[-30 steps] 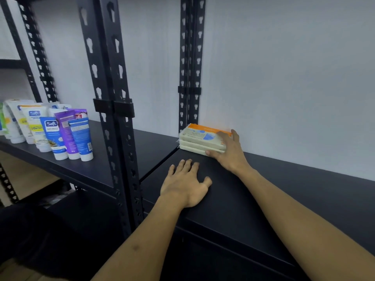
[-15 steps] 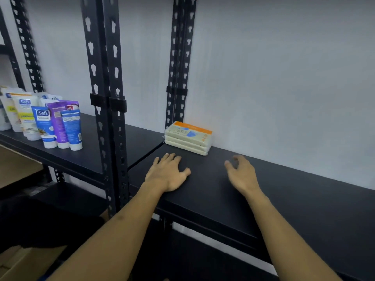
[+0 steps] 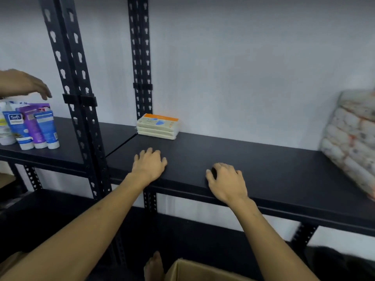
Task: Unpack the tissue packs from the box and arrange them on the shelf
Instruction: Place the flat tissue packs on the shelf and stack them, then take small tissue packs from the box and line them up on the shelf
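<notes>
A: Looking at the stack first: it lies flat on the shelf, at the back by the wall, just right of the rear post. Both hands are apart from it.

B: What do the hands hold?

A: Nothing. The left hand lies flat on the shelf in front of the stack, fingers spread. The right hand is to the right of the stack and nearer the front edge, fingers loosely bent, empty.

B: So the step now is to take more packs?

A: I think so. The box is below the stack, at the bottom of the view, only its flap visible. I cannot see what is inside.

B: How to do it well?

A: I would put the next packs just right of the stack, against the wall, edges in one line. Better to push them back with flat fingers, so the wrapping does not crumple. Well to the right of the stack a big bundle leans, so the row should stop before it.
</notes>
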Tool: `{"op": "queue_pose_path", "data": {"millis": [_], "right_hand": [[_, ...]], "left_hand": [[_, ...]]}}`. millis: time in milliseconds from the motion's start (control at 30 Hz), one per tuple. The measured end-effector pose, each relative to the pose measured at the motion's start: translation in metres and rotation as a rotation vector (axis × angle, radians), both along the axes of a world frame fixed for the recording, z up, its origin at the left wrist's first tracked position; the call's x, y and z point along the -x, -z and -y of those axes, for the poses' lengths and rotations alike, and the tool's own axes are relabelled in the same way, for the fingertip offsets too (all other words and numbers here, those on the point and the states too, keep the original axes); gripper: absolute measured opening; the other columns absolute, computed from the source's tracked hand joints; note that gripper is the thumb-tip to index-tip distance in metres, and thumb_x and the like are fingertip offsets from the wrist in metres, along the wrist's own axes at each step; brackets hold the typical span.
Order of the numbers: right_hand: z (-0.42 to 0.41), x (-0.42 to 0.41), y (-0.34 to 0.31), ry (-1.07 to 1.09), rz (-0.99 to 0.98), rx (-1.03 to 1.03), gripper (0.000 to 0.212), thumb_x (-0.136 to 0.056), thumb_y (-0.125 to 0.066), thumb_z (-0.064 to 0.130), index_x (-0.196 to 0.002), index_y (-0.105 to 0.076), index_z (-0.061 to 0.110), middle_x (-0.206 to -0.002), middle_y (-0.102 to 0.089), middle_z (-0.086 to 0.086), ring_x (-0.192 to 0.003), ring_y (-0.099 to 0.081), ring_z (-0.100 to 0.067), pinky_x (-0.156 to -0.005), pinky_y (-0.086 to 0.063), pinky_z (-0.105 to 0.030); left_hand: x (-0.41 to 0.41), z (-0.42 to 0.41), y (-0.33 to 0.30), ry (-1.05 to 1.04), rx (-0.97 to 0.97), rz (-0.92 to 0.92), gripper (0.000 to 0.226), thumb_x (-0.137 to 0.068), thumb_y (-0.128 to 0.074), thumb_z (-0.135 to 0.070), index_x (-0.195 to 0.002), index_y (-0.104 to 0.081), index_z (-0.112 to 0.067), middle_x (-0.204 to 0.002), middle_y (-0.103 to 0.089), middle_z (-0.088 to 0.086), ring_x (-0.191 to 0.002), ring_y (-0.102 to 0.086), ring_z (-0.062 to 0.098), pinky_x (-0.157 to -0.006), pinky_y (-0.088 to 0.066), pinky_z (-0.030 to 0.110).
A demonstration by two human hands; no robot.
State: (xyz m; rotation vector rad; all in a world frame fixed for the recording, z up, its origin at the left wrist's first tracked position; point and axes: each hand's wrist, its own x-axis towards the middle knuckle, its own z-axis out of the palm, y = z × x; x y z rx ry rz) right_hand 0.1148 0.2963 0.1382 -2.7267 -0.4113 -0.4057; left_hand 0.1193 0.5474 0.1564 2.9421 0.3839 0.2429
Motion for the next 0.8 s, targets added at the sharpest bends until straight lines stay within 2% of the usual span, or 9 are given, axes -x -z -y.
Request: {"op": "queue_pose_path", "data": {"millis": [67,167,233,333,400,500,600,667,800], "right_hand": [[0.015,0.018,0.005,-0.011,0.022,0.061,0.044,-0.105,-0.03,0.047,-0.112,-0.062,0.018,-0.129,-0.062,0.001,-0.129,-0.05,-0.021,-0.109,-0.035,-0.042],[0.035,0.043,0.016,-0.016,0.055,0.104,0.056,-0.107,-0.021,0.05,-0.147,-0.046,0.02,-0.158,-0.04,0.0,-0.15,-0.028,-0.018,-0.121,-0.019,-0.042],[0.048,0.057,0.025,-0.019,0.08,0.125,0.06,-0.106,-0.014,0.05,-0.154,-0.036,0.021,-0.162,-0.032,-0.001,-0.153,-0.021,-0.02,-0.124,-0.015,-0.043],[0.066,0.078,0.035,-0.024,0.112,0.115,0.058,-0.106,-0.016,0.047,-0.155,-0.033,0.02,-0.163,-0.031,-0.004,-0.153,-0.021,-0.022,-0.125,-0.012,-0.043],[0.076,0.091,0.04,-0.04,0.104,0.08,0.055,-0.108,-0.025,0.044,-0.157,-0.032,0.019,-0.164,-0.028,-0.005,-0.154,-0.018,-0.022,-0.126,-0.008,-0.042],[0.089,0.109,0.048,-0.057,0.097,0.028,0.054,-0.107,-0.034,0.044,-0.155,-0.034,0.019,-0.167,-0.021,-0.003,-0.155,-0.012,-0.019,-0.124,-0.015,-0.044],[0.1,0.132,0.07,-0.019,0.041,-0.01,0.053,-0.106,-0.04,0.043,-0.153,-0.037,0.018,-0.16,-0.036,-0.006,-0.149,-0.029,-0.025,-0.118,-0.024,-0.044],[0.11,0.147,0.097,0.014,-0.09,-0.042,0.054,-0.105,-0.043,0.042,-0.153,-0.036,0.019,-0.15,-0.048,-0.009,-0.14,-0.04,-0.029,-0.112,-0.029,-0.045],[0.138,0.18,0.19,0.159,-0.45,-0.121,0.057,-0.1,-0.054,0.037,-0.151,-0.04,0.017,-0.141,-0.057,-0.012,-0.128,-0.053,-0.035,-0.104,-0.04,-0.043]], "left_hand": [[0.028,0.024,0.012,0.108,0.024,0.027,0.058,-0.105,-0.03,-0.051,-0.152,-0.041,-0.019,-0.163,-0.029,0.012,-0.15,-0.025,0.035,-0.123,-0.017,0.052],[0.071,0.064,0.03,0.208,0.003,0.058,0.073,-0.103,-0.016,-0.063,-0.162,-0.02,-0.02,-0.17,-0.01,0.009,-0.157,0.0,0.03,-0.126,0.004,0.049],[0.094,0.084,0.039,0.254,-0.007,0.105,0.083,-0.099,-0.014,-0.069,-0.162,-0.014,-0.017,-0.17,-0.004,0.009,-0.157,0.008,0.026,-0.125,0.009,0.047],[0.12,0.107,0.05,0.342,0.069,0.189,0.079,-0.101,-0.022,-0.066,-0.162,-0.015,-0.015,-0.17,-0.001,0.009,-0.156,0.011,0.023,-0.127,0.005,0.041],[0.133,0.122,0.06,0.445,0.097,0.243,0.069,-0.105,-0.031,-0.057,-0.161,-0.022,-0.018,-0.17,-0.003,0.008,-0.157,0.008,0.02,-0.127,0.004,0.038],[0.149,0.146,0.087,0.596,0.126,0.239,0.063,-0.106,-0.04,-0.047,-0.161,-0.025,-0.02,-0.17,-0.012,0.002,-0.157,0.002,0.014,-0.127,0.0,0.037],[0.161,0.169,0.125,0.647,0.2,0.139,0.06,-0.105,-0.044,-0.043,-0.159,-0.031,-0.02,-0.167,-0.022,0.003,-0.156,-0.012,0.017,-0.127,-0.012,0.042],[0.169,0.182,0.153,0.64,0.244,0.063,0.058,-0.104,-0.048,-0.041,-0.156,-0.037,-0.018,-0.165,-0.03,0.005,-0.153,-0.023,0.019,-0.123,-0.019,0.038],[0.195,0.195,0.226,0.564,0.452,-0.214,0.055,-0.099,-0.053,-0.042,-0.15,-0.048,-0.022,-0.153,-0.049,0.001,-0.141,-0.045,0.022,-0.115,-0.037,0.036]]}}
